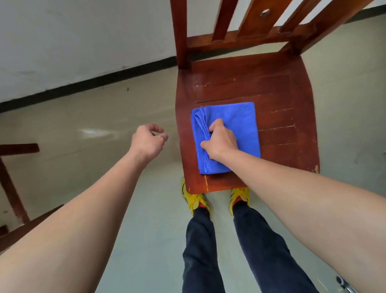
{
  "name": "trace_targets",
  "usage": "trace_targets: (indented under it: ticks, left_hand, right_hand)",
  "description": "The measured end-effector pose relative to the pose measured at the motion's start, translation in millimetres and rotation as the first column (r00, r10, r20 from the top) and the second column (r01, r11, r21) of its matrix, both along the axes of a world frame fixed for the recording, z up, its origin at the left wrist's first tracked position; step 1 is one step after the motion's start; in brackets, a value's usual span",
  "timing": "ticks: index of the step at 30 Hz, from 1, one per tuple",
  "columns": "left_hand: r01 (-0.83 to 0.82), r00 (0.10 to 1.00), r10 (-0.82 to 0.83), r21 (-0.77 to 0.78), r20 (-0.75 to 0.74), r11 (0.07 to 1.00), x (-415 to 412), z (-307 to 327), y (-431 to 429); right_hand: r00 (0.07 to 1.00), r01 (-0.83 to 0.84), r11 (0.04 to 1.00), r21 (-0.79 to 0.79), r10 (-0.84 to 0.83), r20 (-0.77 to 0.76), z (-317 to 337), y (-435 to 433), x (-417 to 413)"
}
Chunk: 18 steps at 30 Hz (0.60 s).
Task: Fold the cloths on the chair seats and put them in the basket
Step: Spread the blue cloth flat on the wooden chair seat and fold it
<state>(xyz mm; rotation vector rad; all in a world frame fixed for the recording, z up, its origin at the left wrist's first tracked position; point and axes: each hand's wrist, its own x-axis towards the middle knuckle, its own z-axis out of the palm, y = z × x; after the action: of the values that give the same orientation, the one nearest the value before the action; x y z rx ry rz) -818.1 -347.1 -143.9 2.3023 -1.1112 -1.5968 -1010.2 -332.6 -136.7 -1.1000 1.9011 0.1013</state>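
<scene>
Blue cloth [235, 120], folded into a rectangle, lies on the chair seat [273, 87] toward 7 o'clock. The right hand [220, 140] grips its layered 9 o'clock edge, fingertips hidden underneath. The left hand [146, 141] hangs off the seat at 9 o'clock, fingers loosely curled, empty.

Our right hand [220, 140] grips the folded blue cloth [241, 119] at its layered left edge, on the front part of the chair [273, 87]. Our left hand [146, 141] hangs just left of the chair, fingers loosely curled, holding nothing. Our yellow shoes [195, 200] stand at the chair's front edge.
</scene>
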Motion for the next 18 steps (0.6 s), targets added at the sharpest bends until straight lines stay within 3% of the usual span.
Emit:
trace_targets:
  ticks: [3,6,10,14,18]
  left_hand:
    - [-0.01,1.0,0.01,-0.008,-0.02,1.0,-1.2,-0.2,-2.0]
    - [-0.049,0.997,0.046,-0.048,-0.062,0.998,-18.0,8.5,-5.4]
    - [0.013,0.977,-0.033,-0.097,-0.208,0.995,-61.5,24.7,-18.0]
    - [0.157,0.94,-0.136,0.045,-0.312,0.987,-97.9,19.1,-22.3]
    - [0.053,0.976,-0.034,0.082,-0.217,0.995,-95.6,3.5,-24.0]
  right_hand:
    - [0.997,-0.014,1.0,0.013,0.013,0.077,-3.9,4.4,3.2]
    - [0.905,0.321,0.946,0.055,-0.323,0.278,4.1,4.0,-16.7]
    - [0.755,0.618,0.786,0.012,-0.597,0.273,12.9,5.0,-61.9]
    - [0.723,0.615,0.773,0.155,-0.632,0.279,5.3,11.7,-82.7]
    - [0.724,0.606,0.786,0.125,-0.61,0.322,-1.6,16.3,-94.1]
